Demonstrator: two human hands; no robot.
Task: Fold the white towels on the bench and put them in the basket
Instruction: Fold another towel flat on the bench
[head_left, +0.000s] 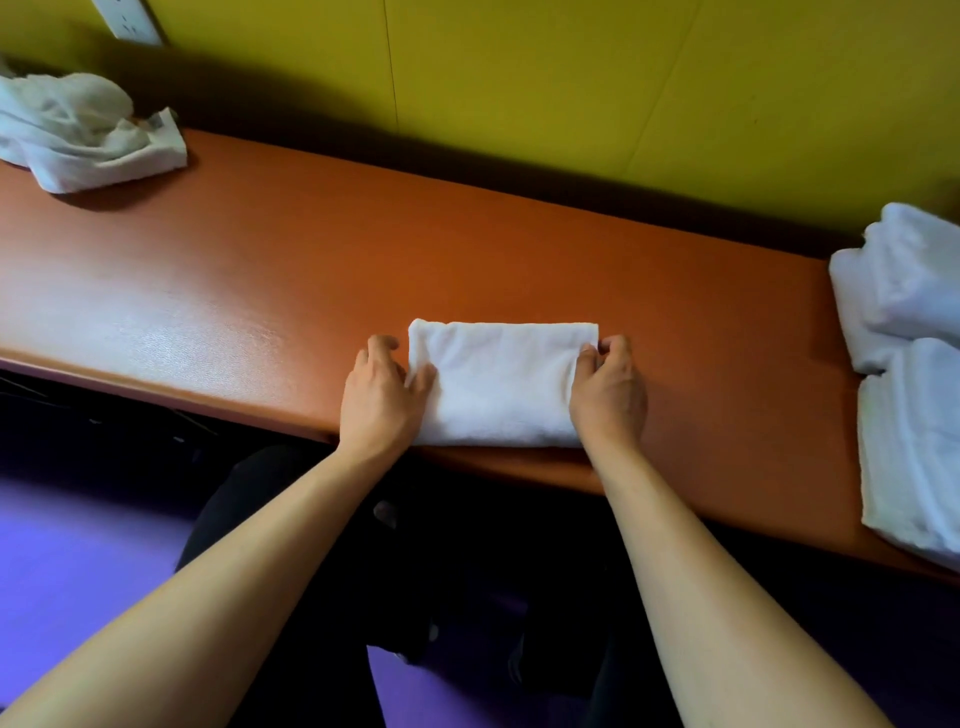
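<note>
A white towel (501, 384), folded into a rectangle, lies near the front edge of the orange bench (260, 270). My left hand (382, 395) grips its left end, thumb on top and fingers curled beside the edge. My right hand (610, 389) pinches its right end, fingers curled over the cloth. A crumpled heap of unfolded white towels (83, 132) lies at the bench's far left. Folded white towels (909, 364) are stacked at the right edge of the view. No basket is in view.
A yellow wall (519, 78) runs directly behind the bench, with a white wall plate (127, 21) at the top left. Below the bench's front edge are a purple floor (78, 571) and my dark-clothed legs (415, 545).
</note>
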